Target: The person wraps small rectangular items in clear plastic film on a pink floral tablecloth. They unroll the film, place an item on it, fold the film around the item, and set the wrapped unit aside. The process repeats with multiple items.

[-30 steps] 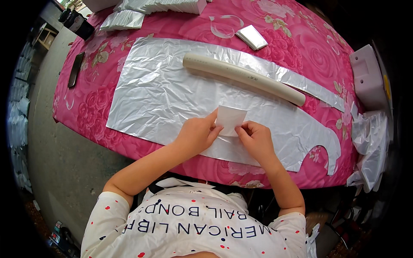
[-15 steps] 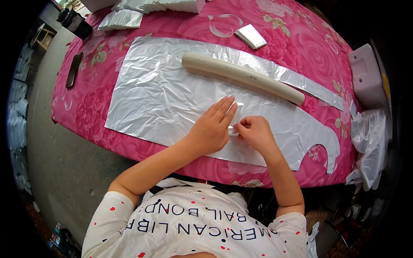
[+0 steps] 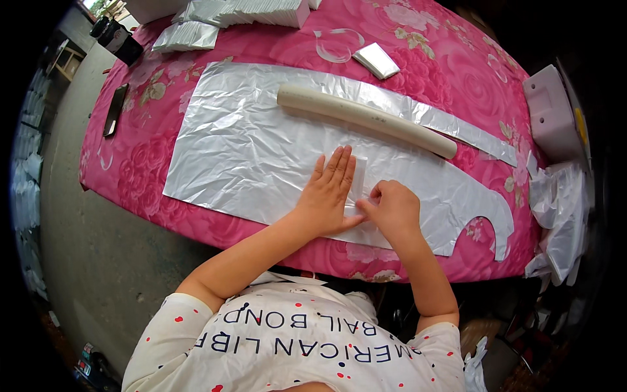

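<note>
A wrinkled silver-white plastic sheet lies spread over the table, with a curved cutout at its right end. My left hand rests flat on it, fingers stretched out and pointing away from me, thumb out to the right. Just right of those fingers a small pale folded piece lies on the sheet, partly under my left hand. My right hand is closed in a pinch close to my left thumb, at the near end of this piece. What its fingertips hold is too hidden to name. Beyond both hands, a long beige tube lies across the sheet.
A pink floral cloth covers the table. Stacks of folded silver-white packets stand at the back left, a single packet lies beyond the tube. A phone-like dark object and black bottle are left; a pale box right.
My left hand has spread its thumb and fingers and lies flatter. My right hand has shifted slightly down and right, still pinched. The whole view has moved a little.
</note>
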The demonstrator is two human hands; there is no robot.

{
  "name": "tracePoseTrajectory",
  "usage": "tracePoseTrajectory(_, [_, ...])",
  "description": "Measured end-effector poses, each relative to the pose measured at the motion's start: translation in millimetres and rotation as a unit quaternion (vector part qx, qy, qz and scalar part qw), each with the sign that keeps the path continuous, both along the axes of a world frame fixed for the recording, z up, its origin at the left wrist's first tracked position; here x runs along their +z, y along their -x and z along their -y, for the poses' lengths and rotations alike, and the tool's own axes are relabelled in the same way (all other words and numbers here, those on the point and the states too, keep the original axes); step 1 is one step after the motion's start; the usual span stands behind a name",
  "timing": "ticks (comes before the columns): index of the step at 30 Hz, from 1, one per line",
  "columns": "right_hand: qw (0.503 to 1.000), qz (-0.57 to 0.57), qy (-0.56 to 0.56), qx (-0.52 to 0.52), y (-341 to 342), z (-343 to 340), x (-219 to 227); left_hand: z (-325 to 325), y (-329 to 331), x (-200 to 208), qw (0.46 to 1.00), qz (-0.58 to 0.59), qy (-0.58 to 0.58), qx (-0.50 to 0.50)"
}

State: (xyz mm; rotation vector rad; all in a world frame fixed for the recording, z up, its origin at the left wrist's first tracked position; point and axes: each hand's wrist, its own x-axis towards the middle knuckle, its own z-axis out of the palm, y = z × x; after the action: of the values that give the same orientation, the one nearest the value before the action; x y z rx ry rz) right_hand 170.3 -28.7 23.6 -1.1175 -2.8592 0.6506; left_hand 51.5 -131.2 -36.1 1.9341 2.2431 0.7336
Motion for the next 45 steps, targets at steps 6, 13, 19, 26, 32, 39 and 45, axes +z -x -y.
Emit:
tracePoseTrajectory(6, [0.974,-0.122,-0.107,0.161,21,-2,3,25,19,15,0.967,0.202,-0.134,0.076])
tracePoseTrajectory(13, [0.956,-0.136,-0.067,0.252,63,25,-42,163,37,32,0.637,0.734,0.165,0.169])
tracePoseTrajectory(19, [0.915,-0.170,0.115,0.349,71,135,-45,228,15,17,0.496,0.806,0.156,0.282])
tracePoseTrajectory(26, [0.853,-0.188,0.133,0.468,68,135,-35,197,27,60,0.834,0.428,0.283,0.203])
tracePoseTrajectory(32, [0.865,-0.252,0.183,0.394,71,25,1,174,36,77,0.851,0.473,0.113,0.197])
tracePoseTrajectory(39, [0.855,-0.434,0.279,-0.056,135,-164,-3,154,33,77,0.853,0.488,0.117,0.147])
tracePoseTrajectory(45, [0.952,-0.242,0.077,-0.171,155,-224,-30,150,35,80,0.859,0.476,0.126,0.139])
